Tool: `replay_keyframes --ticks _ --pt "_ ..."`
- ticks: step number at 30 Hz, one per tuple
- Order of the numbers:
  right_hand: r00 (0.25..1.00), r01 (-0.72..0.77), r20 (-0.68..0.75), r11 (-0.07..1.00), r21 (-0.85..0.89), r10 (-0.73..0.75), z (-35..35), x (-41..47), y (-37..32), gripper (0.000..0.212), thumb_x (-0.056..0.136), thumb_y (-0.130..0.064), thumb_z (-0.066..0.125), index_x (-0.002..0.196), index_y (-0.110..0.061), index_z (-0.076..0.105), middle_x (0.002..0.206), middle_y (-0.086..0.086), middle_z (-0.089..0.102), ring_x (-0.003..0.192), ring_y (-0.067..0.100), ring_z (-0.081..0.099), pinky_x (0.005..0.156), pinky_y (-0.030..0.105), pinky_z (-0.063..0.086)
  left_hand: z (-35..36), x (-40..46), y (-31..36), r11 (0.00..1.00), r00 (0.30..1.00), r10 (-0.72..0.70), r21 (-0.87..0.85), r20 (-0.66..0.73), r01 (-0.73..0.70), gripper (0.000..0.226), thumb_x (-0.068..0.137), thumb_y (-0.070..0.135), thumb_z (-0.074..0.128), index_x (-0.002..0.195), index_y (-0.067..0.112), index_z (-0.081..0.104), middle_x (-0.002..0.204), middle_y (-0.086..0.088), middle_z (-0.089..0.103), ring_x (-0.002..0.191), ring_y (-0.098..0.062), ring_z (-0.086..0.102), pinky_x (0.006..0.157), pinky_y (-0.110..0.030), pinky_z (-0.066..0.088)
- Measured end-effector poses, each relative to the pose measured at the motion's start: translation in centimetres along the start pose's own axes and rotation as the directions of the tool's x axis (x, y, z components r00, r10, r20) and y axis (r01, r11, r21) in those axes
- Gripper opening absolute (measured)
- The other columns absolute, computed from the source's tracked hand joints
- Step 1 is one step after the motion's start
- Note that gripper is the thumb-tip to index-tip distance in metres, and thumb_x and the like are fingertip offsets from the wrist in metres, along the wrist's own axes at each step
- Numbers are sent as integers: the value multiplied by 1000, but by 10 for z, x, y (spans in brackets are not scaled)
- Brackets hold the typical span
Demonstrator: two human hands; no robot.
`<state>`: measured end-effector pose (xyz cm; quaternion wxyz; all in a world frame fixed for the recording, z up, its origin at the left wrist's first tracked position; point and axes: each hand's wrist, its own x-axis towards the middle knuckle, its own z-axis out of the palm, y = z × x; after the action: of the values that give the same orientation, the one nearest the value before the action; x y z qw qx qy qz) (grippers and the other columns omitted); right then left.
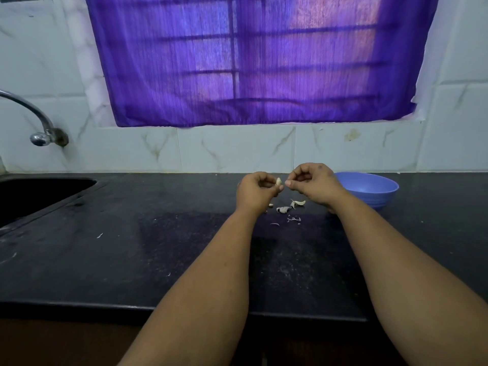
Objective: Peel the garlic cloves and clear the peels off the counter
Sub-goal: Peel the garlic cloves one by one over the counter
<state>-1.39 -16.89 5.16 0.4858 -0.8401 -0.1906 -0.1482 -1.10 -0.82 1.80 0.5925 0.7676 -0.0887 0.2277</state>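
My left hand (254, 192) holds a pale garlic clove (278, 181) between thumb and fingers, above the black counter (132, 260). My right hand (311, 184) is just to its right, fingers curled and pinched, its thumb tip close to the clove; whether it grips a bit of peel I cannot tell. Below the hands lie garlic peels (297, 203), a curled piece (283, 209) and thin scraps (293, 219) on the counter. A small pale piece (271, 205) lies by my left wrist.
A blue bowl (375, 188) stands on the counter right behind my right hand. A sink (34, 196) is set in the counter at the left, with a tap (39, 128) on the tiled wall. A purple curtain (250, 62) covers the window. Stray peel flecks (99, 235) dot the counter.
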Motion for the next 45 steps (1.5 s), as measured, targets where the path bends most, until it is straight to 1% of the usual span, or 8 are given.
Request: replay_keyframes --ticks 4,8,13,21,31,38,41,45 --pt "999 23 -33 998 59 -21 -3 -1 -3 17 78 -17 79 91 -20 69 73 1 73 68 5 66 71 25 51 3 1 1 1000 1000 17 -7 8 -17 14 75 12 80 73 20 69 76 -1 70 71 -14 65 56 -28 51" --pt "996 76 -41 997 27 -75 -1 -1 -2 10 74 -24 82 78 -18 75 75 4 73 74 14 66 75 32 54 3 2 -1 998 998 59 -15 7 -59 9 76 22 80 81 17 73 83 -2 74 80 -20 70 75 -39 58" --pt "997 62 -45 998 28 -61 2 -2 -3 10 77 -18 80 77 -14 71 69 -6 67 64 2 58 66 17 49 4 2 -1 998 998 61 -7 16 -61 13 75 21 81 84 14 75 84 -1 75 83 -21 71 79 -47 58" --pt "1000 -3 4 998 63 3 2 0 0 11 80 -19 77 74 -17 68 68 -2 63 60 5 52 59 18 43 4 -2 3 994 995 96 54 22 -97 8 77 18 80 82 15 74 82 0 74 79 -19 71 77 -38 59" --pt "999 -34 18 998 48 34 3 2 5 12 81 -26 77 76 -19 69 75 5 68 64 11 54 68 32 49 4 -1 4 992 994 100 76 33 -102 6 78 14 78 81 14 73 80 -3 73 80 -25 70 75 -37 58" --pt "997 72 -27 997 27 -71 4 1 2 10 79 -12 77 83 -11 67 79 5 69 71 11 62 75 30 54 3 -3 5 993 994 97 62 44 -100 6 78 16 78 79 16 73 73 3 71 66 -10 66 65 -23 52" --pt "996 90 -23 996 12 -90 4 -1 0 10 80 -9 76 85 -8 67 84 10 71 75 16 65 79 32 55 3 -3 4 993 995 95 71 42 -98 6 79 18 78 80 17 73 74 2 72 65 -9 65 62 -24 52" --pt "994 105 -25 994 -2 -105 4 0 0 12 81 -10 75 86 -12 65 79 1 69 70 10 63 74 25 53 3 -2 4 994 996 87 69 32 -89 6 78 19 79 80 18 74 75 2 72 65 -11 65 61 -26 52"
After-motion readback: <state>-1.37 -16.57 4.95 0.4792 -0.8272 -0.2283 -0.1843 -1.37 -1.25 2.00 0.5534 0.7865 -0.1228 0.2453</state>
